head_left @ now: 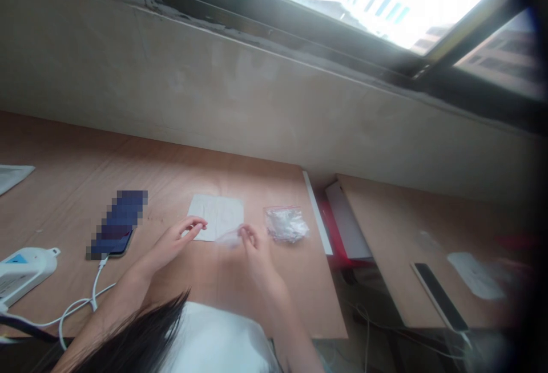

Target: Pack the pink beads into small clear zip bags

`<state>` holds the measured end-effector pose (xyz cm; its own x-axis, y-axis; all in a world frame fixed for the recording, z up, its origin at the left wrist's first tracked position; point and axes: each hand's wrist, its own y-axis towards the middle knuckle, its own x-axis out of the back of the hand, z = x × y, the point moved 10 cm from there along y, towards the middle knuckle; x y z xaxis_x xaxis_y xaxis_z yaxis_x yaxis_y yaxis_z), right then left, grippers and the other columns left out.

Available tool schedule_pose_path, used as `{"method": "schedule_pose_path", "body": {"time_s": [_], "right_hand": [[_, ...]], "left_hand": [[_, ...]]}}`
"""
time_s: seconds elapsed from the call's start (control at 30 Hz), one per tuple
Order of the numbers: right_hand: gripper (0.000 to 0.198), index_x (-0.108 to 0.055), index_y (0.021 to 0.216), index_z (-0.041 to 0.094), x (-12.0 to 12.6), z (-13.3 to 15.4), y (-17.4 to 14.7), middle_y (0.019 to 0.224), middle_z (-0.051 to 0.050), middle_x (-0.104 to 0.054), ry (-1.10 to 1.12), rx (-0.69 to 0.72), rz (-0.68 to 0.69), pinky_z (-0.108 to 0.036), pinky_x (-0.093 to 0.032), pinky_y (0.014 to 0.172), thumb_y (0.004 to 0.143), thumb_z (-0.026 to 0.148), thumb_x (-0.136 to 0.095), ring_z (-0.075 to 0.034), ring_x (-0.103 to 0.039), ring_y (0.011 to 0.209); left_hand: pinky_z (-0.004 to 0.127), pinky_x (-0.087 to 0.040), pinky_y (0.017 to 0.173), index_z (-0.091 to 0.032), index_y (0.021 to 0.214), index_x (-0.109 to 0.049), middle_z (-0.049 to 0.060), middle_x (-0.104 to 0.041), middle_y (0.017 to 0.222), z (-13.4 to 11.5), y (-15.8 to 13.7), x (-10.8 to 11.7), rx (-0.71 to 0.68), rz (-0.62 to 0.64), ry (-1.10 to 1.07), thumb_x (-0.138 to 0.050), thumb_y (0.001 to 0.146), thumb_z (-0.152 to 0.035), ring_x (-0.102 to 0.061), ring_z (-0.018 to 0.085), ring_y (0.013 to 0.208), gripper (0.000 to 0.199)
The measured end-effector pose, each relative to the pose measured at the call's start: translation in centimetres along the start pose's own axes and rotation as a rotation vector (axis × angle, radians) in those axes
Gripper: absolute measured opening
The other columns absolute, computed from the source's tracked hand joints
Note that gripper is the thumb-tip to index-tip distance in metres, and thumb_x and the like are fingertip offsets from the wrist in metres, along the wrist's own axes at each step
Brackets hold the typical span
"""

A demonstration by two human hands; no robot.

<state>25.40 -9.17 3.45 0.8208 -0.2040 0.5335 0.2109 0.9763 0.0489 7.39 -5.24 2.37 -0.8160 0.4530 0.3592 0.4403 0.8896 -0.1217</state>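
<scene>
My right hand [253,242] pinches the edge of a small clear plastic bag [228,238], which is blurred and hangs toward the left. Opposite it, my left hand [183,231] is open, thumb and fingers apart, over the left edge of a white sheet [216,212] lying flat on the table. The clear bag overlaps the sheet's lower right corner. Just right of my right hand lies a pile of clear plastic bags [286,224] with a reddish line along the top.
A phone [122,222] with a white cable [97,284] lies to the left, near a white power strip [25,273]. Beyond the table's [274,299] right edge is a gap with a red-and-white item [349,224], then a second table [385,236] holding a dark-faced device [440,296].
</scene>
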Motion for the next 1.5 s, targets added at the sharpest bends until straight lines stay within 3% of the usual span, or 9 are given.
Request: {"method": "schedule_pose_path", "body": {"time_s": [0.13,0.3,0.43,0.6,0.67,0.9,1.1,1.33,1.5], "right_hand": [[0.019,-0.057,0.074,0.019,-3.3,2.3,-0.3,0.074,-0.003,-0.057,0.053,0.062,0.111,-0.031,-0.034,0.073,0.078,0.021,-0.039,-0.017,-0.044,0.08],[0.014,-0.055,0.074,0.019,-4.0,3.5,-0.3,0.077,-0.003,-0.056,0.003,0.109,0.105,-0.031,-0.032,0.074,0.077,0.022,-0.042,-0.016,-0.044,0.079],[0.012,-0.049,0.076,0.018,-3.3,3.3,-0.5,0.08,-0.003,-0.05,0.068,0.032,-0.024,-0.029,-0.033,0.07,0.072,0.029,-0.05,-0.015,-0.043,0.077],[0.026,-0.045,0.064,0.017,-7.7,3.0,-1.4,0.063,0.001,-0.048,0.334,-0.085,0.355,-0.023,-0.034,0.058,0.079,0.037,-0.039,-0.01,-0.044,0.061],[0.026,-0.046,0.063,0.016,-8.4,3.2,-1.4,0.062,0.001,-0.049,0.397,-0.081,0.416,-0.023,-0.034,0.058,0.078,0.037,-0.04,-0.01,-0.045,0.061],[0.022,-0.049,0.055,0.015,-8.5,3.0,-1.0,0.053,0.001,-0.05,0.463,-0.165,0.451,-0.021,-0.032,0.052,0.072,0.027,-0.047,-0.009,-0.043,0.052],[0.017,-0.044,0.05,0.015,-7.0,1.2,-0.8,0.046,0.003,-0.045,0.269,-0.25,0.284,-0.021,-0.03,0.048,0.067,0.021,-0.046,-0.008,-0.041,0.047],[0.006,-0.048,0.066,0.016,-10.5,-0.3,-1.1,0.05,0.005,-0.045,0.439,-0.323,0.407,-0.018,-0.029,0.04,0.064,0.016,-0.043,-0.006,-0.039,0.041],[0.012,-0.05,0.072,0.016,-9.8,-0.6,0.0,0.046,0.006,-0.042,0.587,-0.374,0.364,-0.018,-0.023,0.035,0.067,0.026,-0.048,-0.005,-0.033,0.036]], "left_hand": [[0.023,-0.039,0.064,-0.018,0.068,-0.052,-0.002,-0.053,0.067,-2.0,-0.5,-2.4,0.011,0.204,-0.035,-0.037,0.08,-0.037,-0.05,0.013,0.066,0.027],[0.021,-0.038,0.056,-0.017,0.064,-0.051,-0.004,-0.049,0.059,-1.7,-1.2,-3.1,0.041,0.271,-0.142,-0.044,0.076,-0.033,-0.048,0.01,0.058,0.021],[0.02,-0.035,0.05,-0.016,0.059,-0.049,-0.004,-0.047,0.053,-0.7,-1.2,-2.6,0.091,0.219,-0.154,-0.048,0.073,-0.032,-0.045,0.009,0.051,0.021],[0.019,-0.032,0.046,-0.016,0.056,-0.044,-0.005,-0.046,0.053,-0.9,-1.1,-1.8,0.089,0.131,-0.184,-0.05,0.071,-0.031,-0.041,0.007,0.048,0.022],[0.018,-0.031,0.044,-0.016,0.057,-0.044,-0.005,-0.046,0.054,-0.8,-1.2,-2.0,0.104,0.13,-0.21,-0.049,0.072,-0.032,-0.039,0.007,0.047,0.022],[0.017,-0.028,0.041,-0.016,0.062,-0.045,-0.006,-0.039,0.053,-0.1,-1.5,-2.1,0.101,0.129,-0.264,-0.043,0.076,-0.037,-0.035,0.006,0.045,0.025],[0.018,-0.028,0.046,-0.017,0.061,-0.041,-0.006,-0.035,0.055,1.0,-1.2,0.0,0.103,-0.035,-0.171,-0.042,0.075,-0.03,-0.036,0.007,0.05,0.019],[0.019,-0.03,0.049,-0.016,0.061,-0.046,-0.005,-0.043,0.058,-0.8,-1.3,-2.3,-0.032,0.079,-0.039,-0.043,0.075,-0.026,-0.039,0.008,0.053,0.018],[0.023,-0.038,0.06,-0.018,0.084,-0.048,0.0,-0.051,0.076,2.7,-1.3,1.0,0.114,-0.101,-0.147,-0.039,0.078,-0.038,-0.047,0.013,0.068,0.023]]}}
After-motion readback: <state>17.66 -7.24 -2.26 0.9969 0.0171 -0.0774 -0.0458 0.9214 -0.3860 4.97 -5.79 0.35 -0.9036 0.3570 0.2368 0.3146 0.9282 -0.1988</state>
